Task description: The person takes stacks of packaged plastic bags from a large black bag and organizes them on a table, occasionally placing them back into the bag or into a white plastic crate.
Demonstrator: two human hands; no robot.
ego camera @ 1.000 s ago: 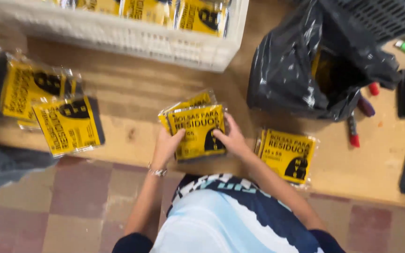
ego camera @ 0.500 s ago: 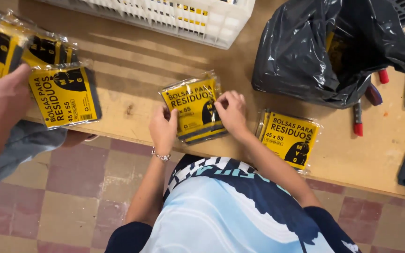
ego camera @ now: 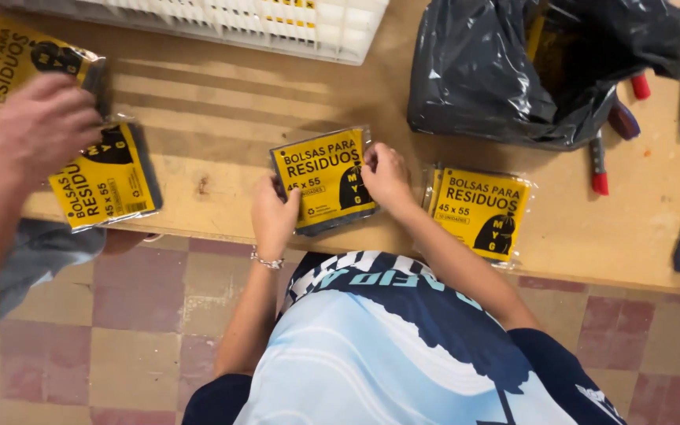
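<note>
Your hands have slid with the packet a little toward the table edge since the earlier frame. Your left hand (ego camera: 275, 214) grips the yellow packet (ego camera: 323, 179) at its lower left corner; your right hand (ego camera: 386, 175) pinches its right edge. It lies flat on the table (ego camera: 222, 118), a second packet (ego camera: 479, 211) just beside it. A co-worker's hand (ego camera: 39, 126) rests on other packets (ego camera: 108, 181) at left.

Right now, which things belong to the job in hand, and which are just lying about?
In hand: centre packet, held by left hand and right hand; spare packet beside it.
Lying about: black bag, red marker, white crate.
</note>
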